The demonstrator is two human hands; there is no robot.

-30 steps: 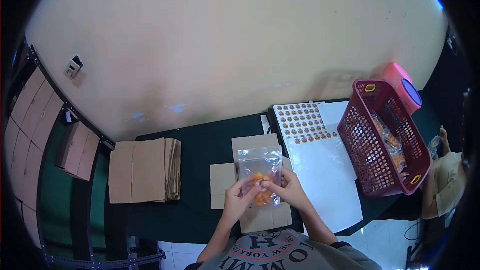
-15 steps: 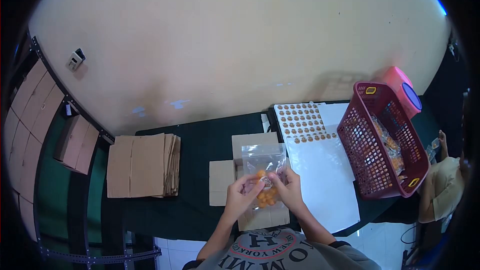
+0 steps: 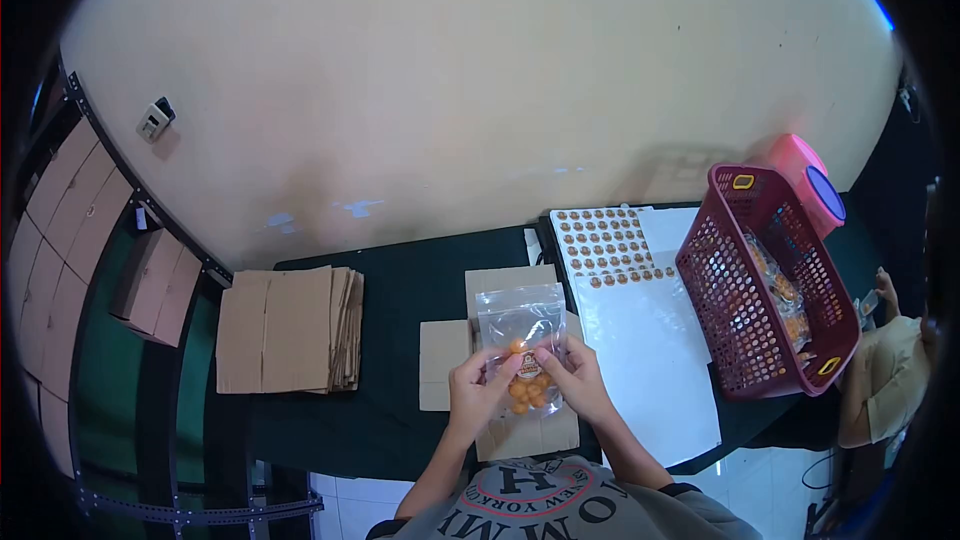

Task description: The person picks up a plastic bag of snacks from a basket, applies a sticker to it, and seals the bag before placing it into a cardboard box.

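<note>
A clear zip-top bag (image 3: 521, 314) with round orange snack balls in its lower part is held upright in front of my chest. My left hand (image 3: 477, 390) grips its left side, thumb pressed on the front. On the right side my right hand (image 3: 578, 380) grips it the same way. Both thumbs meet at a round brown-and-white sticker (image 3: 530, 367) on the bag's face. Beneath the bag lies an unfolded cardboard box (image 3: 444, 368), partly covered by the bag and hands.
A stack of flat cardboard (image 3: 290, 332) lies left. Sticker sheets (image 3: 605, 242) and a white glossy sheet (image 3: 650, 370) lie right, beside a maroon basket (image 3: 735, 340) of filled bags. Pink containers (image 3: 795, 155) stand behind it. Another person's arm (image 3: 858, 390) shows far right; boxes (image 3: 60, 240) fill the left shelf.
The bag has tipped and shifted slightly left in my hands. My thumbs have moved off part of the sticker, so more of it shows.
</note>
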